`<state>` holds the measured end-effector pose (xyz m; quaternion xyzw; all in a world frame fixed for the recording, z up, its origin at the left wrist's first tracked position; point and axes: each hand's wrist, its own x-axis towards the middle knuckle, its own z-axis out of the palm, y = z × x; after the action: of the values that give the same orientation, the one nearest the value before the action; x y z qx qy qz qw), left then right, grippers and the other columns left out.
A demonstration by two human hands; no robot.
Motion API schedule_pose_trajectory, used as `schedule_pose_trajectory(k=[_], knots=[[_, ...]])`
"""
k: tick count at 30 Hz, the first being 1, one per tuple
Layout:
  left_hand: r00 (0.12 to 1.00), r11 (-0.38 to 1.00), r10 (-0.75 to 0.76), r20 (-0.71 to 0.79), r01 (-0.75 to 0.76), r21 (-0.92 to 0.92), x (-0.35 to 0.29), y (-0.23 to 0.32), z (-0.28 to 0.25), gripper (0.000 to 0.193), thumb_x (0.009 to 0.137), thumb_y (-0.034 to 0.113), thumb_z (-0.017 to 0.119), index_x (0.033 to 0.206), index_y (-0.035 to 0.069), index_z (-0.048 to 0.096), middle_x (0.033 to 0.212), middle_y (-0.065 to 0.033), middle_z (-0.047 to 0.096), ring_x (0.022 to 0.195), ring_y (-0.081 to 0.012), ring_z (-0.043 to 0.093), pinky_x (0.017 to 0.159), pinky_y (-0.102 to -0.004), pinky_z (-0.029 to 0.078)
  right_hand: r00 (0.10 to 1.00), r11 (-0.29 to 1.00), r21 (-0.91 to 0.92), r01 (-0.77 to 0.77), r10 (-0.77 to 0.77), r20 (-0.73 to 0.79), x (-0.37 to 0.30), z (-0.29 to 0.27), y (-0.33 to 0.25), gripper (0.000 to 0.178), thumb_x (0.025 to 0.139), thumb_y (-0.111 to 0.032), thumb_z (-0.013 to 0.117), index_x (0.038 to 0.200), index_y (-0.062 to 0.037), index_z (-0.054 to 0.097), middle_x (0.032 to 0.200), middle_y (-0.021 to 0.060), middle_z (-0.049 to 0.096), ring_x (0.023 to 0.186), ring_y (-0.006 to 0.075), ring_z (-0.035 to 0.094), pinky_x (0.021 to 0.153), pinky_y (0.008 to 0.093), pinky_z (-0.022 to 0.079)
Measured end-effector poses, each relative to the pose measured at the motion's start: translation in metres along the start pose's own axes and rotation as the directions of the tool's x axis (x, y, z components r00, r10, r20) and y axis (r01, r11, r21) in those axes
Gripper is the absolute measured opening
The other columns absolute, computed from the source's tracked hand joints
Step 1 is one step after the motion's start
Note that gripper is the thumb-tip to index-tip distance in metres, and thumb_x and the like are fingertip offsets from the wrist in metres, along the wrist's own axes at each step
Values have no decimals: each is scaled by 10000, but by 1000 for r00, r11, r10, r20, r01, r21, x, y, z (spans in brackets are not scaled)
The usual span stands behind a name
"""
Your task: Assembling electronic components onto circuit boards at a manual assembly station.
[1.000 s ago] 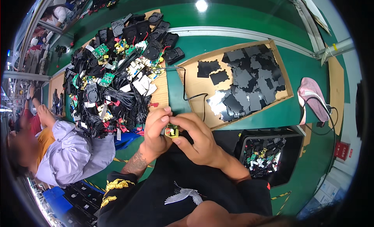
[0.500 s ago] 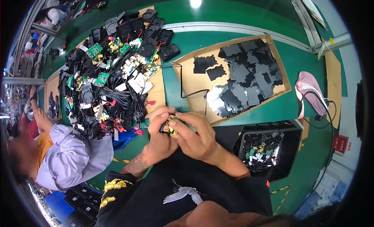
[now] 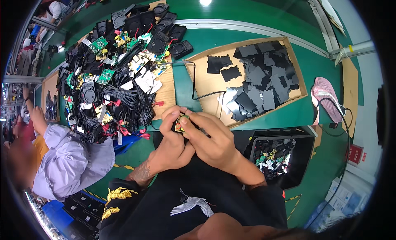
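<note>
Between both hands, in front of my chest, is a small circuit board (image 3: pixel 180 123) with yellow, green and red parts, mostly covered by fingers. My left hand (image 3: pixel 172 143) grips it from the left, thumb and fingers bent round it. My right hand (image 3: pixel 212 139) closes on it from the right, thumb pressed on its top. A black cable (image 3: pixel 194 81) runs across the table just beyond my fingers. Past the hands lies a shallow cardboard tray (image 3: pixel 202 85) holding many black notched sheets (image 3: pixel 260 77).
To the left is a large heap of black cables (image 3: pixel 119 95), green boards (image 3: pixel 106 76) and black housings (image 3: pixel 158 43). A black bin (image 3: pixel 299 174) of boards stands at the right. A pink mesh cap (image 3: pixel 326 97) lies beyond it. A person in a lilac top (image 3: pixel 74 157) sits at left.
Both hands stay on the board and have shifted slightly, the fingers re-placed round it. The person at left has moved a little farther left in view.
</note>
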<state>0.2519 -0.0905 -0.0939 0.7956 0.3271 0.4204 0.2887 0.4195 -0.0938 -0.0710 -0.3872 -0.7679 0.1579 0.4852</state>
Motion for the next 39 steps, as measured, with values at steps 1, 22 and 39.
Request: schedule_pose_trajectory(k=[1,22,39], knots=[[1000,1000,-4,-2,4,15,0,1,2,863,768,-90,611,1481,-17,131,1326,-319,388,1178,-401,488,1050,-516,413,1000,1000,-3,-3,3,-4,0,-3,-1,481,742,61,765,1219,36,710,1161,204,705,967,349,713,819,401,598],[945,841,-295,-142,186,-508,-16,7,0,484,986,89,626,1375,-2,352,1278,-226,490,1082,-257,568,977,-408,482,936,789,516,-333,213,279,-1,-19,9,487,820,-84,672,1291,37,699,1184,144,563,970,211,557,869,328,489],[996,762,-14,-84,-44,-646,-4,-11,-7,644,1019,451,636,1453,68,356,1469,-263,533,1474,-435,390,1227,-570,234,813,247,816,-523,431,391,-17,4,-7,431,863,-5,827,1202,18,560,1138,83,653,1113,181,662,998,328,504]])
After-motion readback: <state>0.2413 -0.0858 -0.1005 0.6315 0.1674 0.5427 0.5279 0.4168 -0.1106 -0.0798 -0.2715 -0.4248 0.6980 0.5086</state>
